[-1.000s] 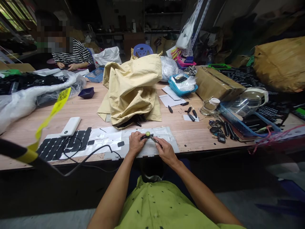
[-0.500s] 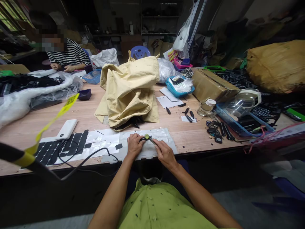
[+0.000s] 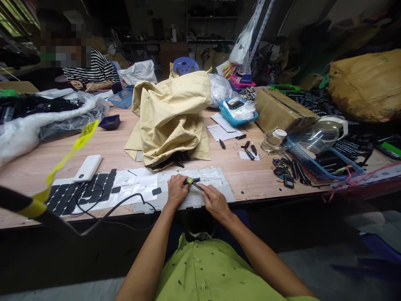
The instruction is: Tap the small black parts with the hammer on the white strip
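Note:
My left hand [image 3: 177,192] is closed, its fingertips pinching a small black part [image 3: 196,179] that sticks out to the right, low over the work mat. In my right hand [image 3: 216,203] is a small hammer-like tool [image 3: 190,180] with a round yellow-green head and a thin dark handle. Its head sits against or just above the black part, close to my left fingertips; I cannot tell if they touch. Under both hands lies a pale grey mat [image 3: 221,188] with a clear film. Left of it are white sheets [image 3: 125,177] with black rounded patches [image 3: 72,194].
A cream cloth sack [image 3: 172,108] stands ahead of my hands. To the left are a white power bank [image 3: 88,168] with a cable and a yellow tag [image 3: 72,154]. Keys [image 3: 288,180], a blue basket [image 3: 354,169] and a jar [image 3: 274,140] lie right. Another person [image 3: 97,69] sits far left.
The tool's round head has shifted slightly left, toward my left fingertips, and more of the black part shows to its right. My left hand stays almost in place.

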A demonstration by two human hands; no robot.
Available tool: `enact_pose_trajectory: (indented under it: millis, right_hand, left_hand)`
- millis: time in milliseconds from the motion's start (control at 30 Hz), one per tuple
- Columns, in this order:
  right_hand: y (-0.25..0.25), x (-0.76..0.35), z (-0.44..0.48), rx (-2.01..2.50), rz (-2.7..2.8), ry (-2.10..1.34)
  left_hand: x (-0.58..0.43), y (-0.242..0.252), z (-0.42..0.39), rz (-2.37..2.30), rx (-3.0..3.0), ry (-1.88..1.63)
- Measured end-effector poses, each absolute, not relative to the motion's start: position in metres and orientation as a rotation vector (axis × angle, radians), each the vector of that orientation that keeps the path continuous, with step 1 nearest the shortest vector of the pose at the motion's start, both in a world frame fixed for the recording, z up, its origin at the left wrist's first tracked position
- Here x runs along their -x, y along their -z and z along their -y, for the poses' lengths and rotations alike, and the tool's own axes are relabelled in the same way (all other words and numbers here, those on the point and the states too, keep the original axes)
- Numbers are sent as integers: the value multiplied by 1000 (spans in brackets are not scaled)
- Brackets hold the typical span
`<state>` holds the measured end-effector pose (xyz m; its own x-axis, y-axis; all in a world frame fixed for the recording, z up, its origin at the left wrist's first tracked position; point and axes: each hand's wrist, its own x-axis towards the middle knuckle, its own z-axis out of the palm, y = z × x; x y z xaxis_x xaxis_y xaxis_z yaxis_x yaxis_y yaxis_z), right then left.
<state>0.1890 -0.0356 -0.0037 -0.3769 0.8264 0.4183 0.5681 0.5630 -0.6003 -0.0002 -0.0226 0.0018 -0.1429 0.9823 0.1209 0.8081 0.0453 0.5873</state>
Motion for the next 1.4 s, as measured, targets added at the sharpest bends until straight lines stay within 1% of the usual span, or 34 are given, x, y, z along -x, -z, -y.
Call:
enact_pose_trajectory:
  millis: [167,400,500,733,900,1067,1133,1233,1333,1400]
  right_hand:
    - [0,-193,33,1113,1998,-468]
    - [9,-199,27,1201,2047,-461]
    - [6,-202,5,1330,2013,-378]
    - [-5,-203,-66,1789,2065,-111]
    - [4,-195,-77,1842,2106,35]
    - [2,-189,-73,1879,2139,52]
    - [-2,-187,-72,1899,2145,37]
    - [-6,-184,-71,1915,2143,17]
    - [-9,-183,-70,1933,2143,9]
    - [-11,-183,-69,1942,2145,0]
  left_hand:
    - [1,1,22,-2003,-1832,-792]
    - [1,4,21,-2007,-1834,-814]
    - [2,3,21,-2003,-1834,-807]
    - [5,9,22,-2015,-1870,-838]
    - [8,14,24,-1999,-1906,-864]
    - [17,10,23,-1981,-1950,-833]
    - [17,8,29,-1924,-2004,-830]
    - [6,13,55,-1693,-2166,-858]
    - [-11,27,92,-1467,-2369,-870]
    - [-21,39,112,-1440,-2472,-837]
